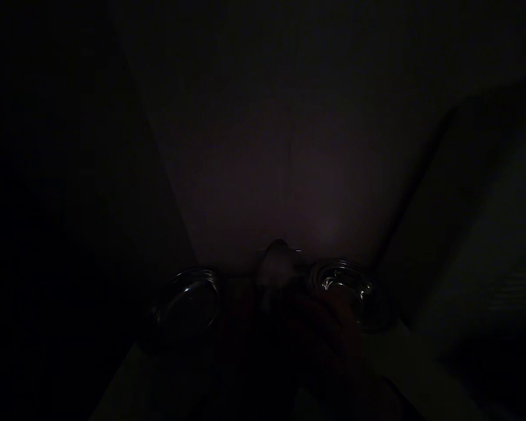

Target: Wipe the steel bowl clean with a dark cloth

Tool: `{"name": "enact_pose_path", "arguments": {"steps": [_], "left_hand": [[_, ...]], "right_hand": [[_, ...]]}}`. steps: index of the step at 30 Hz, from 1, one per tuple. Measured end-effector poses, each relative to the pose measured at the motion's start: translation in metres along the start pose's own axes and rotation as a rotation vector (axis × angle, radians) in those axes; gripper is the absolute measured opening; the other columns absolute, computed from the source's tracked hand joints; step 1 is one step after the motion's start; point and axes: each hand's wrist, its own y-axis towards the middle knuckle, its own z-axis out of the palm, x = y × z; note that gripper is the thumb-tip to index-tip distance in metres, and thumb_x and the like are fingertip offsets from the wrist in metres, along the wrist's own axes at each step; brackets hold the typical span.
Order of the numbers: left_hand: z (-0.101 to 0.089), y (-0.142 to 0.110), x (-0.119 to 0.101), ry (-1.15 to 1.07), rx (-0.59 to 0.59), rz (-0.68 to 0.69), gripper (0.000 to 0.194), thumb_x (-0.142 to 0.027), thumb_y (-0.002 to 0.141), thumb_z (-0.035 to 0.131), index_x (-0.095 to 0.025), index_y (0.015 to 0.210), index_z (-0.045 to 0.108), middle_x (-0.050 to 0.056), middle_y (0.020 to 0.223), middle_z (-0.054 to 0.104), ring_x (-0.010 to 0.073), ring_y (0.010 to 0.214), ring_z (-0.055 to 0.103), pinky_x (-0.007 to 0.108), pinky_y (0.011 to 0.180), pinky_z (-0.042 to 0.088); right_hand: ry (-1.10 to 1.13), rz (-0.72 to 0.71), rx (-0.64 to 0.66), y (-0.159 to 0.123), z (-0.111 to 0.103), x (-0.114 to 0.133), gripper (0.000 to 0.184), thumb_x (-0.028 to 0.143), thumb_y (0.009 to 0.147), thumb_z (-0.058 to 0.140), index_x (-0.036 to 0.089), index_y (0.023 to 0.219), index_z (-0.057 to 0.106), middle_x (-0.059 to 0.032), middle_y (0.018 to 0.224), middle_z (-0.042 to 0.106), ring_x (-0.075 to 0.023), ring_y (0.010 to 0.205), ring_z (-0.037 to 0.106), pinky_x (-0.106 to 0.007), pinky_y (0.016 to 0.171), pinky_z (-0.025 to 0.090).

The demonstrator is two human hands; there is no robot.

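Observation:
The view is almost black, and only outlines show. My right hand (335,330) is at the lower middle, its dim fingers bent towards a dark shape with a pale, rounded upper part (275,269). What that shape is, I cannot make out. A faint reddish patch left of it looks like my left hand (239,310), its fingers lost in the dark. Just beyond my right hand lies a shiny round metal dish (372,292), partly covered by the hand. Another shiny metal dish (214,292) is to the left.
A pale surface (127,380) lies under the dishes. Behind them rises a plain wall (263,175), with a darker side panel (92,146) on the left. At the right a slanted dark edge (416,187) borders a greyish surface (499,234).

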Motion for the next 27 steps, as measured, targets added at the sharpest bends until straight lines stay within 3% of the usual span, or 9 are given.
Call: {"name": "enact_pose_path", "arguments": {"steps": [9,14,27], "left_hand": [[0.002,-0.006,0.0,-0.016,0.041,-0.05,0.029,-0.033,0.088,0.052,-0.015,0.11,0.058,0.008,0.108,0.06,0.0163,0.089,0.06,0.035,0.076,0.053],[0.003,-0.002,-0.002,-0.034,0.039,-0.07,0.028,-0.033,0.088,0.053,-0.013,0.107,0.058,0.006,0.101,0.061,0.0152,0.084,0.061,0.033,0.071,0.053],[0.008,0.005,-0.009,-0.114,0.091,-0.16,0.029,-0.033,0.088,0.053,-0.014,0.11,0.057,0.008,0.106,0.06,0.0162,0.088,0.06,0.035,0.075,0.053]], "right_hand": [[0.052,0.097,0.002,0.001,0.003,-0.018,0.034,0.015,0.085,0.054,0.018,0.119,0.058,-0.0115,0.115,0.063,-0.0244,0.104,0.057,-0.043,0.081,0.051],[0.032,0.077,0.024,0.002,0.003,-0.016,0.031,0.014,0.086,0.054,0.016,0.117,0.059,-0.0114,0.114,0.064,-0.0237,0.104,0.057,-0.041,0.082,0.051],[-0.014,-0.014,0.107,0.005,-0.004,-0.019,0.029,0.017,0.088,0.053,0.014,0.115,0.059,-0.0117,0.116,0.064,-0.0247,0.103,0.055,-0.042,0.082,0.048]]}}
